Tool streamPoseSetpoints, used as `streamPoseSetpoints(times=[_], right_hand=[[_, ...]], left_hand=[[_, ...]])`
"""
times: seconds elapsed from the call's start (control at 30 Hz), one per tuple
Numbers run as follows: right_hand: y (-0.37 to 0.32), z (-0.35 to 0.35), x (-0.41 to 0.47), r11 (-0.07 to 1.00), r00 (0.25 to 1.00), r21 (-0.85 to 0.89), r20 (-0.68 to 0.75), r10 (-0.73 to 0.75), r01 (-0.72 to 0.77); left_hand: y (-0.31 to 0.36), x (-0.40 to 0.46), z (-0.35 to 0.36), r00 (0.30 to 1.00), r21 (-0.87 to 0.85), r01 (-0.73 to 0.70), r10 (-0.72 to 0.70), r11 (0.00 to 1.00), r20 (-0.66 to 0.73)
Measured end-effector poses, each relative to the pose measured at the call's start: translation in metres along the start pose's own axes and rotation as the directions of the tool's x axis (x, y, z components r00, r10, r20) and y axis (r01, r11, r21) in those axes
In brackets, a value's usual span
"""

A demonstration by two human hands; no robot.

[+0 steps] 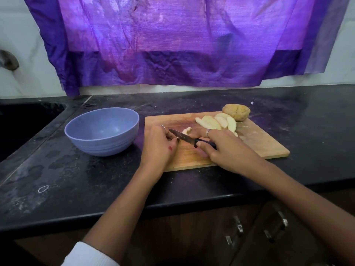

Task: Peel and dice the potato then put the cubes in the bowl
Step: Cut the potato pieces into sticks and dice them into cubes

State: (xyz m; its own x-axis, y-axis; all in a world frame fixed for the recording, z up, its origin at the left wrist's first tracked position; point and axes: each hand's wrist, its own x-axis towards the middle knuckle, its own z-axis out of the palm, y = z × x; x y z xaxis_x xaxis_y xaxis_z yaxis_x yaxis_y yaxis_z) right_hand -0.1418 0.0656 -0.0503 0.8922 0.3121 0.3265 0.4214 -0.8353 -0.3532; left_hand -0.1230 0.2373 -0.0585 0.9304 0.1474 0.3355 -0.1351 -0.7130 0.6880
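Note:
A wooden cutting board (255,144) lies on the black counter. My right hand (224,148) grips the black handle of a small knife (182,137), with the index finger stretched along the blade's back. Its blade points left onto a small pale potato piece (187,130). My left hand (160,144) has its fingers curled beside the blade, holding that piece; most of the piece is hidden. Several pale potato slices (217,122) lie at the board's far side, with an unpeeled potato (237,111) behind them. An empty blue bowl (101,131) stands left of the board.
A dark sink basin (23,120) is set into the counter at the far left, with a tap (7,60) on the wall above. A purple cloth (182,41) hangs behind the counter. Cabinet handles (238,227) show below the counter's front edge.

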Motion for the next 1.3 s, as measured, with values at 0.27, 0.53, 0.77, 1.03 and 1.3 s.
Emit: streamPoseSetpoints(times=[0.27, 0.53, 0.77, 1.03, 1.3], right_hand=[[-0.005, 0.004, 0.006, 0.996, 0.999, -0.089, 0.047, 0.007, -0.002], [-0.022, -0.001, 0.012, 0.968, 0.994, -0.248, 0.106, -0.021, 0.047], [0.002, -0.011, 0.002, 0.996, 0.999, -0.091, -0.042, -0.021, 0.017], [0.027, -0.026, -0.014, 0.987, 0.982, 0.1, -0.126, 0.138, -0.126], [0.027, -0.017, -0.014, 0.956, 0.981, 0.265, -0.109, 0.158, -0.124]], left_hand=[[0.0, 0.0, 0.001, 1.0, 0.043, -0.024, 0.024, 0.999, -0.008], [-0.001, 0.001, 0.002, 1.0, 0.04, -0.012, 0.013, 0.999, -0.01], [-0.006, 0.003, 0.003, 0.999, -0.011, -0.018, 0.019, 1.0, 0.029], [0.005, 0.031, 0.005, 0.976, 0.119, -0.159, 0.138, 0.98, 0.171], [0.021, 0.05, 0.017, 0.94, 0.207, -0.246, 0.181, 0.947, 0.289]])
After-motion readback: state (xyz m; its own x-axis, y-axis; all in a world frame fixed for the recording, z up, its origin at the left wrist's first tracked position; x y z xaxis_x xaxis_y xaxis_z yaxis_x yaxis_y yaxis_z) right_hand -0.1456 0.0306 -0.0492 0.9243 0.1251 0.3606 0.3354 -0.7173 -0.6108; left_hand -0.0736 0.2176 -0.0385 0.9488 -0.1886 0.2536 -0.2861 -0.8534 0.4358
